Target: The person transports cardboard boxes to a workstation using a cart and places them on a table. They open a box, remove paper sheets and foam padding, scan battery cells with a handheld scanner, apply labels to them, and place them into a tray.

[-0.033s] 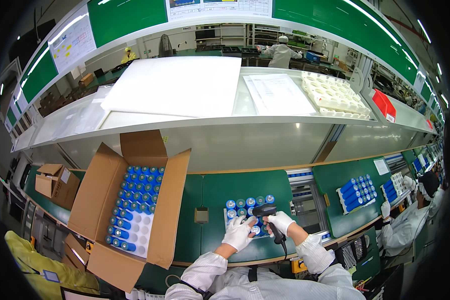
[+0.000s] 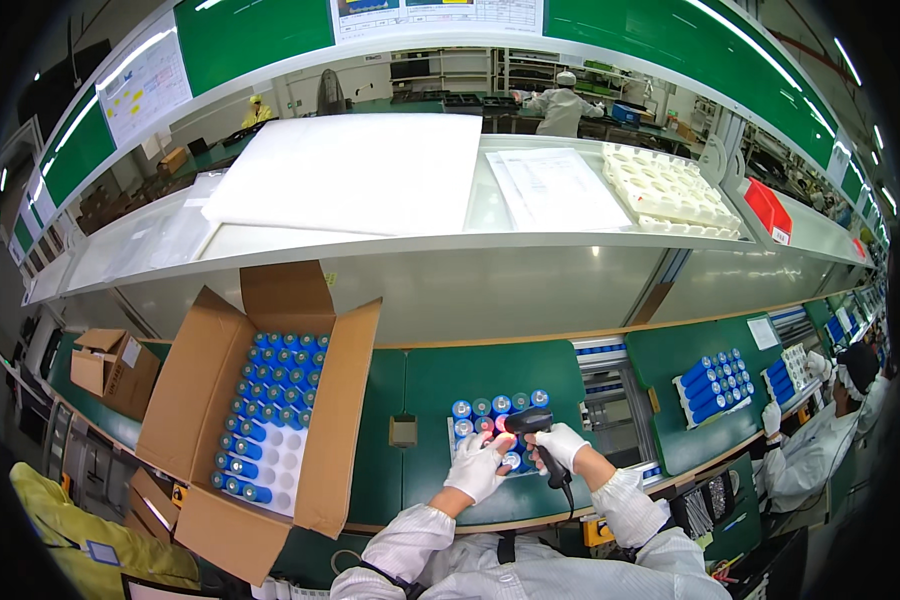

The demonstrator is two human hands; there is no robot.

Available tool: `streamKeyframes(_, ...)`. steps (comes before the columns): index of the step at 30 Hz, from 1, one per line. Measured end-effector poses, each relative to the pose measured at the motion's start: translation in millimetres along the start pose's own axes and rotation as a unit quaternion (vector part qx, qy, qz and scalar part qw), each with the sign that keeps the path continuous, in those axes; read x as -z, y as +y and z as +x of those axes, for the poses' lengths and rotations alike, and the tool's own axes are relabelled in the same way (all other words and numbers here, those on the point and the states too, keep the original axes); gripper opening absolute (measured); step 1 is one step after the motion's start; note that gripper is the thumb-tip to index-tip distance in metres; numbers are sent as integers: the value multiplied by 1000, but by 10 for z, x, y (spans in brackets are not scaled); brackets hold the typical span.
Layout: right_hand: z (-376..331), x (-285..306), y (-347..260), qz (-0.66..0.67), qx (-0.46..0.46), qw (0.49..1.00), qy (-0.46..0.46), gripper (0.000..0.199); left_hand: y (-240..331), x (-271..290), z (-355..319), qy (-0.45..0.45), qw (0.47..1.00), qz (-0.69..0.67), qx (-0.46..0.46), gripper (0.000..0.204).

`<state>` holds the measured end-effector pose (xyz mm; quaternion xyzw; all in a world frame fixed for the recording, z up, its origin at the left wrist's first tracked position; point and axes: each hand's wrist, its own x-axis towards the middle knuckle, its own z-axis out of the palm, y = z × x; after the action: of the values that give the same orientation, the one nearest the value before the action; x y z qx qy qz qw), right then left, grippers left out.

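A black handheld barcode scanner is gripped by its handle in my white-gloved right hand, its cord hanging down. Its head points left over a block of blue cylindrical battery cells standing upright in a white tray on the green bench. Red light falls on several cell tops. My gloved left hand lies at the near left of the block, fingers apart and touching or just over the cells; hands and scanner hide part of the block.
An open cardboard box at left holds more blue cells in a white holder. A smaller carton stands farther left. At right is another block of cells, near a co-worker. A shelf with white foam sheet spans above.
Red light from the scanner now shows on the cell tops; earlier there was none. Both hands and the scanner stay in the same place.
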<state>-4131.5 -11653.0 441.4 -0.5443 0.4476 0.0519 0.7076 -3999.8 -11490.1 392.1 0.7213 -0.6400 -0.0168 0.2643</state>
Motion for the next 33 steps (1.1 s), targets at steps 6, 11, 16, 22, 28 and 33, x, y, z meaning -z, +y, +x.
streamKeyframes(6,-96,21,41,32,6,999,-4,23,4,-2,21,-18,1000,-9,18,46)
streamKeyframes(11,-185,22,150,1,-12,1000,-23,19,-127,-94,137,-47,994,-37,97,42)
streamKeyframes(16,-276,-7,275,-3,-15,1000,-16,20,-300,-253,201,-21,977,-123,174,39)
streamKeyframes(22,-571,-19,470,-88,-12,996,-26,22,-341,-164,157,53,955,-214,197,38)
streamKeyframes(28,-720,-92,446,-118,-41,992,-13,20,-586,99,-199,186,918,-227,268,35)
streamKeyframes(33,-547,-232,257,-75,21,997,3,15,-511,266,-485,-10,996,-13,88,57)
